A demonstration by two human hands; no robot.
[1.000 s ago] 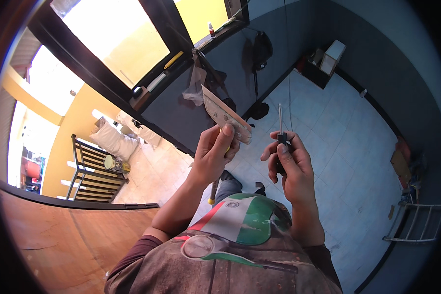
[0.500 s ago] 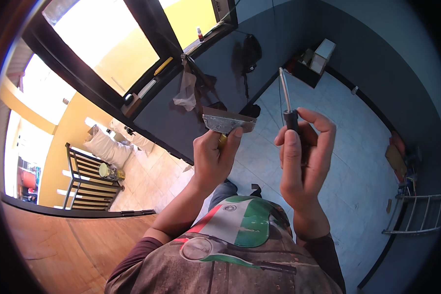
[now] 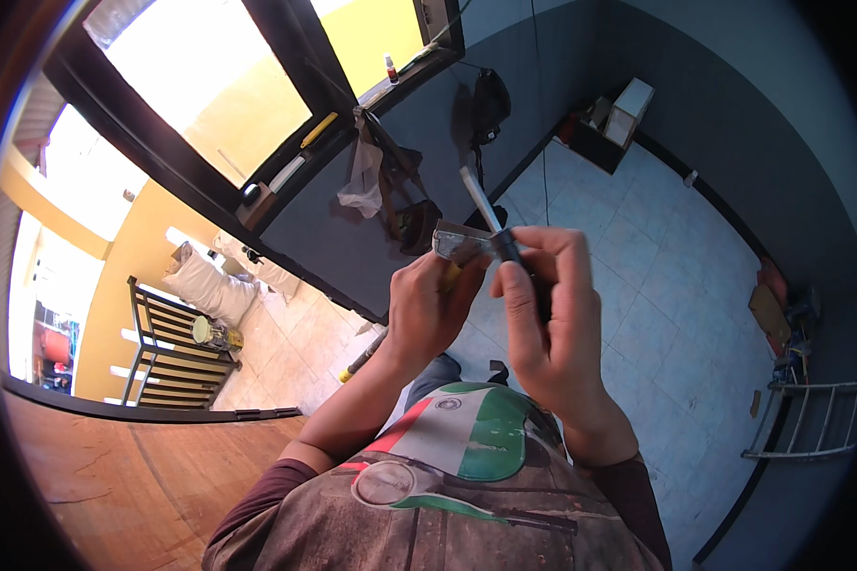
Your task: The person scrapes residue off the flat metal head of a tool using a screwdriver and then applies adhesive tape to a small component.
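Note:
My left hand is closed around a scraper-like tool with a flat, grey, stained metal head. Some yellow shows at its neck, and a black and yellow handle end sticks out behind my left forearm. In my right hand, thumb and fingers grip a screwdriver-like tool with a black handle and a slim metal shaft, pointing up and to the left. Its black collar overlaps the right end of the flat head in view; whether they touch I cannot tell. My right fingers are slightly blurred and hide most of the black handle.
A wooden surface lies at the lower left. Past the window ledge are a metal rack and a white sack. Bags hang on the grey wall. Boxes stand in the far corner, a ladder at right.
My right hand has moved left and slightly down with the screwdriver-like tool, up to the flat head. My left hand has turned its tool, so the head looks narrower and the handle end shows.

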